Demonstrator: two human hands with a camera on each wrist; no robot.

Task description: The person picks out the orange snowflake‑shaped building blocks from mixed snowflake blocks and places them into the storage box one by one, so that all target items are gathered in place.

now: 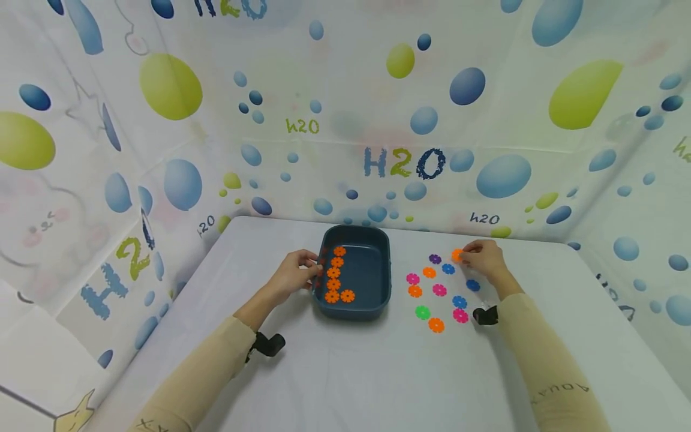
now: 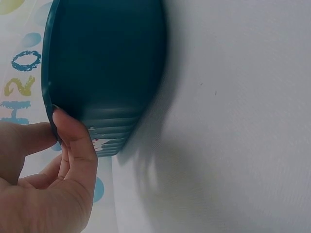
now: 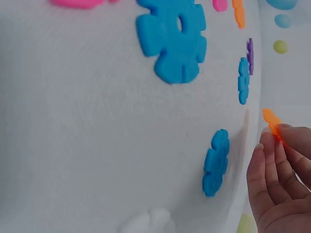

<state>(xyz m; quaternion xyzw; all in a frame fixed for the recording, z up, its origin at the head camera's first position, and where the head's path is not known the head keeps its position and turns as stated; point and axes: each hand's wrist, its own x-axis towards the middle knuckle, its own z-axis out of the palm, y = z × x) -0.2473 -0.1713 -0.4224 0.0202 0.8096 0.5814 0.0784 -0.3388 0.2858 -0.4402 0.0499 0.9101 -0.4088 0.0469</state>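
Observation:
A dark blue-green plastic bin (image 1: 363, 312) stands on the white table, with several orange flower-shaped discs (image 1: 333, 272) lying in an L-like row along its left side and near end. My left hand (image 1: 294, 275) grips the bin's left rim; in the left wrist view, thumb and fingers (image 2: 75, 131) pinch its edge. Out to the right, my right hand (image 1: 484, 258) pinches an orange flower disc (image 3: 272, 121) between thumb and fingertips, at the far end of a loose group of discs. Closest to that hand lie a blue disc (image 1: 472, 285) and another blue disc (image 1: 448, 269).
Right of the bin, more discs are scattered: purple (image 1: 435, 259), pink (image 1: 412, 278), green (image 1: 423, 312) and orange (image 1: 436, 325). A white flower disc (image 3: 148, 222) shows in the right wrist view. Behind the table hangs a printed curtain (image 1: 345, 120).

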